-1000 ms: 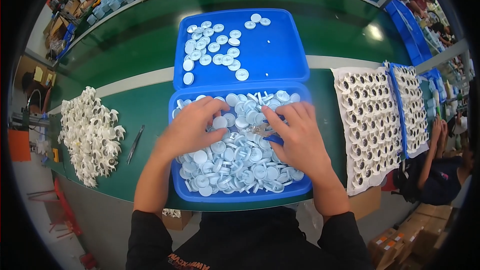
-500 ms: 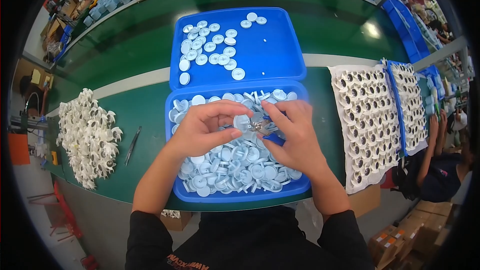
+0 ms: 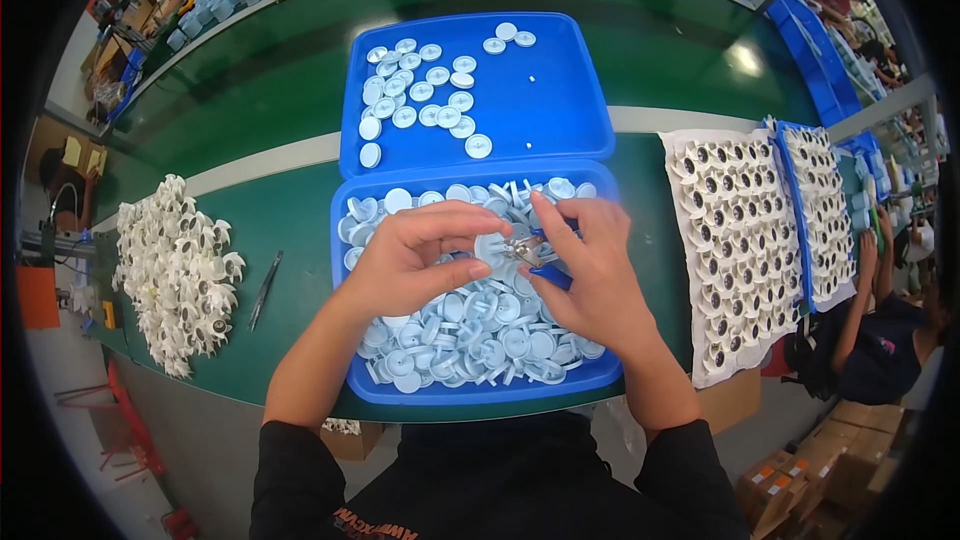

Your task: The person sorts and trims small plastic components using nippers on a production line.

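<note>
L hand (image 3: 415,265) pinches pale disc part (image 3: 492,245) over near blue tray (image 3: 590,380) | R hand (image 3: 590,270) clamped on blue-handled tool (image 3: 535,255) at disc | tip: hold disc steady, work low over tray so bits drop in | table (image 3: 270,200)

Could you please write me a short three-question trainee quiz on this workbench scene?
1. True or false: the left hand holds a pale round disc over the near blue tray.
2. The right hand holds: A) blue-handled pliers B) a brush C) a cup.
3. Which lies left of the near tray: the tweezers or the white sheets of parts?

Key: 1 true; 2 A; 3 the tweezers.
</note>
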`<state>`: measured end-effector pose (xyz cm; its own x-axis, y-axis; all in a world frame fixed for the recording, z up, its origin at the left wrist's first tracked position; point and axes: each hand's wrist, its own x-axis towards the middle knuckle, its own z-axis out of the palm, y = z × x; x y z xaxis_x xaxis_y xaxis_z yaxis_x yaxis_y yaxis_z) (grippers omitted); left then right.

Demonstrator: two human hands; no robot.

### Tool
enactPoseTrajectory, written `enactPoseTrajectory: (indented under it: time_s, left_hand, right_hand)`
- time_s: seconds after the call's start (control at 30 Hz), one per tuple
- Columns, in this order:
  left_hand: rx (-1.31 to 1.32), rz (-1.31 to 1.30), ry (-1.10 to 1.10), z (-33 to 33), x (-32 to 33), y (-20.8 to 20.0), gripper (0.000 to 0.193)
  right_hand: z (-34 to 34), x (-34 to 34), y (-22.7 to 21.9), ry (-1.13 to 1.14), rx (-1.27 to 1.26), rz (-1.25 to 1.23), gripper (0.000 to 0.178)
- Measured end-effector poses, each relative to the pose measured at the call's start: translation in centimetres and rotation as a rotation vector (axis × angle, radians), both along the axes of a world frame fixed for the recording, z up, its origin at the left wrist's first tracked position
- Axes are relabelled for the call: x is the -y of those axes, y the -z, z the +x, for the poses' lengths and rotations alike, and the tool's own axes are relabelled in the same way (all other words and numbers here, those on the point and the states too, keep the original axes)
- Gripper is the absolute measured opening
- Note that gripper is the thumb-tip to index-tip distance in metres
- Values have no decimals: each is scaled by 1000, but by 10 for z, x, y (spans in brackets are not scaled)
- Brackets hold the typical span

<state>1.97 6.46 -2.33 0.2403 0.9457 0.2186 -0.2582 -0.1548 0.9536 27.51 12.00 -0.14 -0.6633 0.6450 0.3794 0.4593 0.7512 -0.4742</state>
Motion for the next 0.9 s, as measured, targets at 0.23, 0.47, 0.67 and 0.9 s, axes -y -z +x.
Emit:
enactPoseTrajectory:
  time_s: [0.23,0.47,0.67,0.9]
  left_hand:
    - [-52,9,-2,2,2,-1,47]
    - [-79,-21,28,0,3,-3,52]
    - [-76,-27,18,-2,3,1,50]
    - [-86,-30,3,-5,1,3,48]
  right_hand:
    - [-1,-1,3,-35,-62,-49,77]
    - [-2,-1,1,-43,-78,-77,74]
    - [-4,-1,1,-43,-72,-68,66]
    - [-6,-2,7,-18,-42,-47,58]
